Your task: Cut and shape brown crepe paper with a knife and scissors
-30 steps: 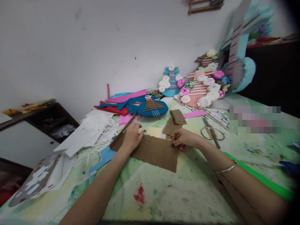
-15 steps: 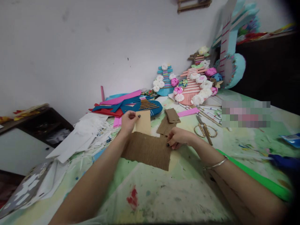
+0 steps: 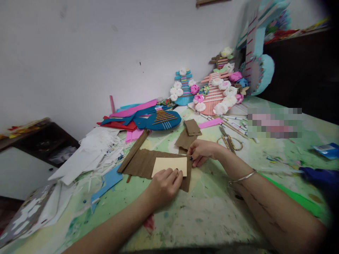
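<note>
A rectangular cream card (image 3: 169, 165) lies on a sheet of brown crepe paper (image 3: 140, 162), towards the sheet's right end. My left hand (image 3: 166, 185) has its fingers bent together over the card's lower edge, holding it against the brown paper. With fingertips pinched, my right hand (image 3: 202, 153) grips the right edge of the crepe paper, just beside the card. Behind that hand lie smaller folded pieces of brown paper (image 3: 192, 127). A long brown paper strip (image 3: 134, 151) slants across the left end of the sheet.
Gold-handled scissors (image 3: 230, 141) and several pens (image 3: 238, 125) lie beyond my right hand. A blue instrument-shaped cutout (image 3: 159, 121) sits at the back, near flower-covered ones (image 3: 215, 91). White paper scraps (image 3: 100, 144) and a light-blue piece (image 3: 108, 183) are on the left.
My left hand has brought the cream card from behind the brown sheet down onto its right part. The right hand stays at the sheet's right edge.
</note>
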Motion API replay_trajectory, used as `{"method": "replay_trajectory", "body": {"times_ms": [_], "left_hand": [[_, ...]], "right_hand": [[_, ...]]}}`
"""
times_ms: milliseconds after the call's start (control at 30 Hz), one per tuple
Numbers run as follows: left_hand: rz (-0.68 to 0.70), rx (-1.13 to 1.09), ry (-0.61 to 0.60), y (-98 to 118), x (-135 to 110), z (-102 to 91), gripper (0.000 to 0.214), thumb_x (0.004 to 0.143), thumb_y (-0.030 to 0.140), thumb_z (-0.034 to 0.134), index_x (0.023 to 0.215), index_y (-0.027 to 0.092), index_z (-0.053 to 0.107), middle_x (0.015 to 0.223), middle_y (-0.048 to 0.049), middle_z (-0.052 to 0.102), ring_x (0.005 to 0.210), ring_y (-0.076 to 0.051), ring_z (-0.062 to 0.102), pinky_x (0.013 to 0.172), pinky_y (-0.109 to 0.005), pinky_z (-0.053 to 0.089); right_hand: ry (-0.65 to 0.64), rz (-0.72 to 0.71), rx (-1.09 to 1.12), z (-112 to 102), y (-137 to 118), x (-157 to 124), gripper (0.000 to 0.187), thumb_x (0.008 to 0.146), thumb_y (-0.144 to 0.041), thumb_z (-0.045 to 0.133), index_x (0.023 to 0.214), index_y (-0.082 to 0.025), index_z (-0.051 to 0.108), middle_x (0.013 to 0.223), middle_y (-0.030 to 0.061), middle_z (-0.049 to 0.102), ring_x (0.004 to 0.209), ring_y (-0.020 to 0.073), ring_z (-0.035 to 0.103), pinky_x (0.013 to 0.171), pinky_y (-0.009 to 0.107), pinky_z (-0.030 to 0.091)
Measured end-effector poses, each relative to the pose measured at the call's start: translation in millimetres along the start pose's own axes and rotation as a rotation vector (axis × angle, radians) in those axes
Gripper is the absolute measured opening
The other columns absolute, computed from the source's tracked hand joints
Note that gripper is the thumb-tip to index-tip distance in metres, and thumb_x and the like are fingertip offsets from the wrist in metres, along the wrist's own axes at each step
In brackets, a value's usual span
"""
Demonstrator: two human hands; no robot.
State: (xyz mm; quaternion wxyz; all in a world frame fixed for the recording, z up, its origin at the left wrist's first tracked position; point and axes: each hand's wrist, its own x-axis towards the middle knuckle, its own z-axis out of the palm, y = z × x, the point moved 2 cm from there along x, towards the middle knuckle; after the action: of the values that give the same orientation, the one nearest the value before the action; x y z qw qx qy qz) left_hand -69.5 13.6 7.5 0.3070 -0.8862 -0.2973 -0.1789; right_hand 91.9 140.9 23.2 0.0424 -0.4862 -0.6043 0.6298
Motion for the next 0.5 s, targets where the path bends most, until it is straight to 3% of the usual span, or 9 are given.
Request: {"method": "replay_trajectory", "body": {"times_ms": [167,500], "left_hand": [[0.015,-0.050,-0.003,1.2,-5.7,-1.5,0.026,0.093,0.009,0.039,0.104,0.006,0.062,0.090,-0.0139,0.073,0.084,-0.021,0.070,0.062,-0.030,0.058],[0.033,-0.163,-0.013,4.4,-6.2,-6.7,0.030,0.093,0.009,0.037,0.105,0.005,0.063,0.093,-0.0136,0.073,0.090,-0.023,0.071,0.068,-0.032,0.061]], "right_hand": [[0.017,0.017,-0.002,-1.0,-1.1,-2.3,0.014,0.070,-0.003,0.058,0.079,-0.014,0.055,0.051,0.0019,0.062,0.054,0.0169,0.067,0.055,0.027,0.058],[0.032,0.026,-0.045,-3.8,2.4,2.6,0.010,0.069,-0.006,0.064,0.075,-0.013,0.059,0.057,0.0027,0.066,0.052,0.0136,0.066,0.055,0.024,0.057]]}}
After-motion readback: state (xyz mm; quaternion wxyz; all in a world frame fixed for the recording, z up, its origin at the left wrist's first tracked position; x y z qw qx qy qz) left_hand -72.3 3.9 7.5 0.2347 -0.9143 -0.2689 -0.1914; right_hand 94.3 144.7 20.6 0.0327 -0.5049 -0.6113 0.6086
